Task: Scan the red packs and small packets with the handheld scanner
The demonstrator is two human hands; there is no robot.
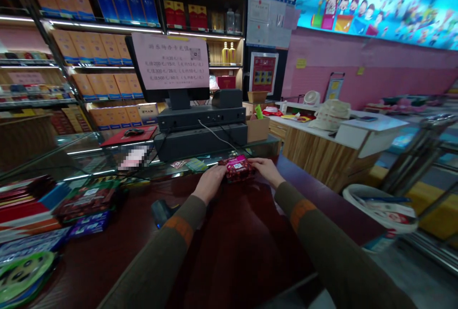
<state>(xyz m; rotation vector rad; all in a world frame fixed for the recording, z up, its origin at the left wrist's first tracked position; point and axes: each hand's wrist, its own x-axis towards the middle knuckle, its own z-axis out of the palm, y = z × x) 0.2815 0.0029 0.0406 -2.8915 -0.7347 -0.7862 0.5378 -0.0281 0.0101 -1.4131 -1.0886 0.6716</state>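
Observation:
A small dark red packet with a pink label (236,166) is at the far side of the dark red counter (246,237), held between both hands. My left hand (210,182) grips its left end, fingers closed on it. At the right end, my right hand (266,169) pinches the packet's edge between thumb and fingers. A dark handheld scanner (161,212) lies on the counter, left of my left forearm. Just beyond the packet, flat green and red packets (195,165) rest on the glass.
Left on the counter are a dark red and green package (89,197), stacked boxes (26,208) and a green round item (26,273). Ahead stands a monitor (171,63) above a dark cash drawer (200,139). A white bin (381,208) stands at right.

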